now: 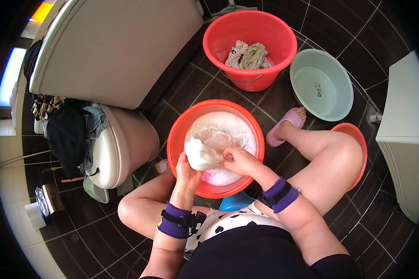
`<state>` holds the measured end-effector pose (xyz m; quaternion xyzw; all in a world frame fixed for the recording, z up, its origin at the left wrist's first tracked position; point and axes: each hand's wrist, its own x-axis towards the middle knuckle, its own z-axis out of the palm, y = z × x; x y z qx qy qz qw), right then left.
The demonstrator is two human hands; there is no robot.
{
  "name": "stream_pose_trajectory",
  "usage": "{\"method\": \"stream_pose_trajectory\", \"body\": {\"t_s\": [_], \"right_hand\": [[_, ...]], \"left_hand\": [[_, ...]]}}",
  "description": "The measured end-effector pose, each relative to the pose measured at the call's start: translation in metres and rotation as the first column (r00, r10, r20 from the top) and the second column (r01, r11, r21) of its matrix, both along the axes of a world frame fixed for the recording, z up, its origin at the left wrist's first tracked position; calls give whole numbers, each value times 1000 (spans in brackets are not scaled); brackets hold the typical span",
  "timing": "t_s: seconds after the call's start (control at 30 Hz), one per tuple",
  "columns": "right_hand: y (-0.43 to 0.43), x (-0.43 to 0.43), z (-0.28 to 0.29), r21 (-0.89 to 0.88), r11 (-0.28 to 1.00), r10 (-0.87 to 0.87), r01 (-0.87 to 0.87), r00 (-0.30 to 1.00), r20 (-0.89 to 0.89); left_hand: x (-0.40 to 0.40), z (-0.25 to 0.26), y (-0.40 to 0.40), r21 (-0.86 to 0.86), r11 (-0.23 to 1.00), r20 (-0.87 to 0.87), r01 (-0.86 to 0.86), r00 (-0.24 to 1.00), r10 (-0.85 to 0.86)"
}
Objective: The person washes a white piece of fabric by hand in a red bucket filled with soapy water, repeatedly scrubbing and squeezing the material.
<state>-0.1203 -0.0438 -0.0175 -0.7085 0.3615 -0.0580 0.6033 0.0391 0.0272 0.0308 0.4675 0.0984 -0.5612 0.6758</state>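
A wet white cloth (206, 148) is bunched above the soapy water (242, 129) in a red plastic basin (171, 139) between my knees. My left hand (188, 174) supports its lower left side, palm up, with fingers partly hidden behind the fabric. On the right, my right hand (239, 161) pinches the cloth's edge between thumb and fingers. Thick white suds cover much of the water. Something pink (206, 176) shows in the foam beneath the cloth, too little of it visible to name.
Ahead stands a red bucket (213, 38) with crumpled cloths (253, 55). An empty pale green basin (321, 87) leans at its right. A toilet (125, 139) with clothes (68, 134) on its lid is at left, beside a bathtub (125, 45). A white cabinet (401, 153) stands at right.
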Motion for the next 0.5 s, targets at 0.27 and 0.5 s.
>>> {"method": "stream_pose_trajectory", "body": {"t_s": [0.27,0.5], "right_hand": [[-13,0,7,410,912,-144,11,945,295],[-12,3,30,876,479,-476,56,855,206]], "left_hand": [[25,-16,12,58,991,390,124,910,-137],[-18,-2,15,276,797,712,538,442,-545]]}}
